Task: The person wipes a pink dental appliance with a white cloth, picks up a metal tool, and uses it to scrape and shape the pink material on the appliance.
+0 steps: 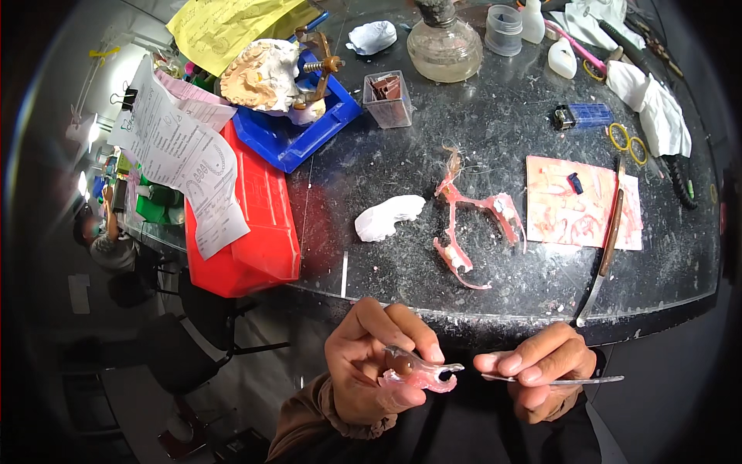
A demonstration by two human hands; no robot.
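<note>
From my end: left hand has its fingers clamped on the pink dental piece, just off the table's near edge; right hand has its fingers pinched on a slim metal tool, tip near the piece, not touching. I read it as detail shaping; next move calls for steady left, light tip contact.

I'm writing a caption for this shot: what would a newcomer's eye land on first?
Probably the bright red bin at the left edge of the bench, with the blue tray bearing a dental cast at its far end. Next, in the foreground, the left hand holds a glossy pink piece, while the right hand holds a thin metal tool. A branched pink shape lying mid-bench also stands out.
</note>
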